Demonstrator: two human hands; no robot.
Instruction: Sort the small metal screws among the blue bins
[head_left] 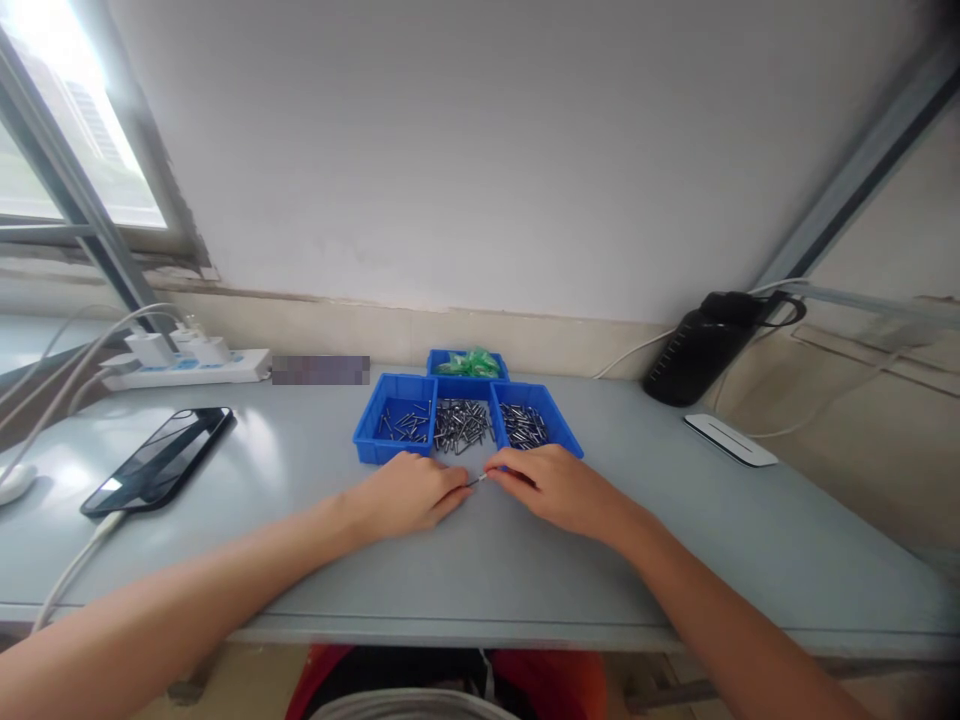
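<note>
My left hand [412, 492] and my right hand [551, 485] meet just in front of the blue bins. Between their fingertips is a thin metal pin [477, 481], its left end pinched by my left hand and its right end by my right hand. The left blue bin [394, 452] holds some loose metal pins [409, 428]. A denser pile of metal pieces [463, 425] lies in the middle, and the right blue bin [559, 425] holds many more [525, 425]. Fine details of the held pin are too small to tell.
Behind stands a blue bin [435, 362] with green plastic bags [476, 363]. On the left are a phone [161, 460] with a cable and a power strip [225, 368]. A black bottle [697, 350] and a white flat device [729, 440] are at the right, by the wall.
</note>
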